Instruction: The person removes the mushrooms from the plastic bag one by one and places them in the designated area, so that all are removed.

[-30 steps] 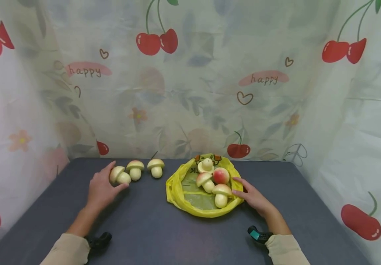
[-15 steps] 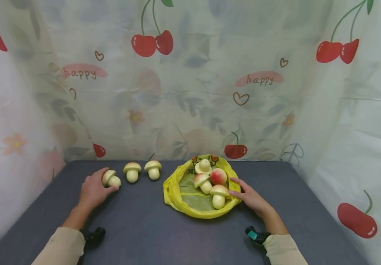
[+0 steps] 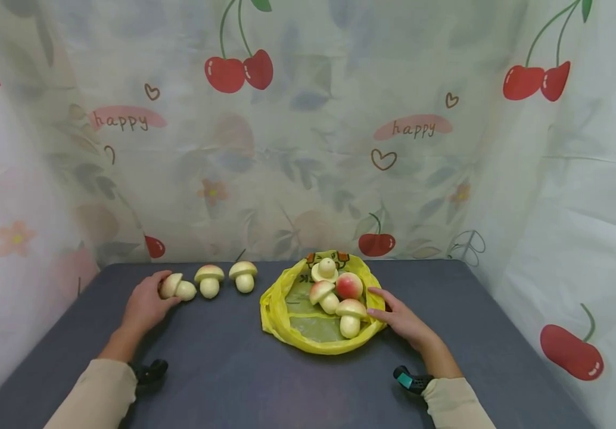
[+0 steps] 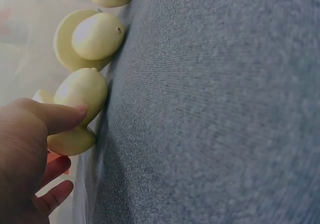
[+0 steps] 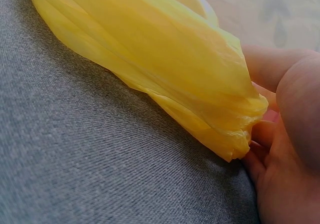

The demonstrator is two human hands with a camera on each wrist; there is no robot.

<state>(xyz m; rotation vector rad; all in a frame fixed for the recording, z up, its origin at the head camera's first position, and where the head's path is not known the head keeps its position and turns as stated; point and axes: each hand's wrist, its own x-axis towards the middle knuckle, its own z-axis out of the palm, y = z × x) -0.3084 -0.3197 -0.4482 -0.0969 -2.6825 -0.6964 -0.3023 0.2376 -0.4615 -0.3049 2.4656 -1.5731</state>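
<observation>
At the far left of the table my left hand (image 3: 146, 304) pinches a model mushroom (image 3: 184, 290) with a cream stem and pale cap. In the left wrist view the thumb lies across that mushroom (image 4: 84, 94), and the fingers curl behind it. My right hand (image 3: 407, 322) holds the right rim of a rolled-down yellow plastic bag (image 3: 273, 310). The right wrist view shows the thumb over the edge of the bag (image 5: 150, 48) and fingers against its outside. Inside the bag lie a red-and-cream peach (image 3: 349, 286) and three mushrooms, one of them a front mushroom (image 3: 350, 325).
Two more mushrooms stand at the table's back edge, a middle mushroom (image 3: 209, 281) and a right-hand mushroom (image 3: 243, 277). The dark grey table (image 3: 233, 369) is bounded at the back and sides by a cherry-printed curtain (image 3: 297, 149).
My left hand has drawn its mushroom slightly left and nearer, away from the neighbouring one, then turned its stem to the right. The right hand stays at the bag's rim.
</observation>
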